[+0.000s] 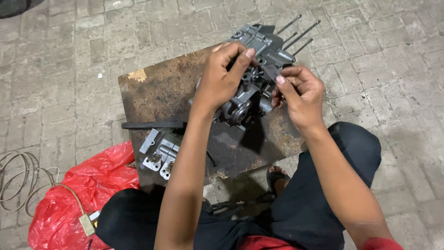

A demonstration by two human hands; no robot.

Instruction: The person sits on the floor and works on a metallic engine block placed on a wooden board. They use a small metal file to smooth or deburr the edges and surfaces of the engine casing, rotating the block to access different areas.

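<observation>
Grey cast-metal engine casing [252, 74], ribbed and lumpy with round bores and four thin steel studs [298, 32] jutting toward the upper right of the frame, sits just above the centre, resting on a worn, rust-stained brown board [157, 88]. The left hand [221, 78] curls over the casing's near side, fingers clamped on its upper edge, thumb tip pressed against the metal. The right hand [298, 92] closes narrowly, thumb and forefinger pinching a small dark part at the casing's right flank; what that part is cannot be told.

The board lies on rough grey paving bricks [384, 60] with sandy joints. On its lower left portion lies a long black bar-shaped tool [152, 125], and just below that a pale silver machined metal part [159, 153] with flat tabs and bolt holes. A crumpled, glossy red plastic bag [78, 194] spreads in the lower left of the frame, with a loop of beige cord [21, 178] beside it. Black trousers [319, 194] fill the bottom of the frame, and a sandalled foot [276, 178] shows between the knees.
</observation>
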